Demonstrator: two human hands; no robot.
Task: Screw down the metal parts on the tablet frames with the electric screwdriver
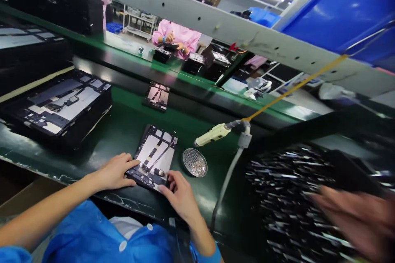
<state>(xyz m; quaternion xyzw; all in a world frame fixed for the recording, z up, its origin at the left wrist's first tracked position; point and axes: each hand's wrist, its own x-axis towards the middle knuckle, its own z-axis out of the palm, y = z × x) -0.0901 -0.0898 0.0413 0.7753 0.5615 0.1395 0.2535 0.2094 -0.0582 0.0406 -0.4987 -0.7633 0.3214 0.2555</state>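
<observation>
Black tablet chassis (156, 157) | upright, leaning right | both hands on near end

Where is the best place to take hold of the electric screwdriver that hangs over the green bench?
Probably grip the electric screwdriver around its cream barrel, coming from the near side. It hangs almost level, its tip points left, and the cord and hose leave its right end.

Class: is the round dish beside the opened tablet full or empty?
Not empty: the round dish holds a layer of small shiny pieces, likely screws.

both hands (148, 181) low, fingers spread
</observation>
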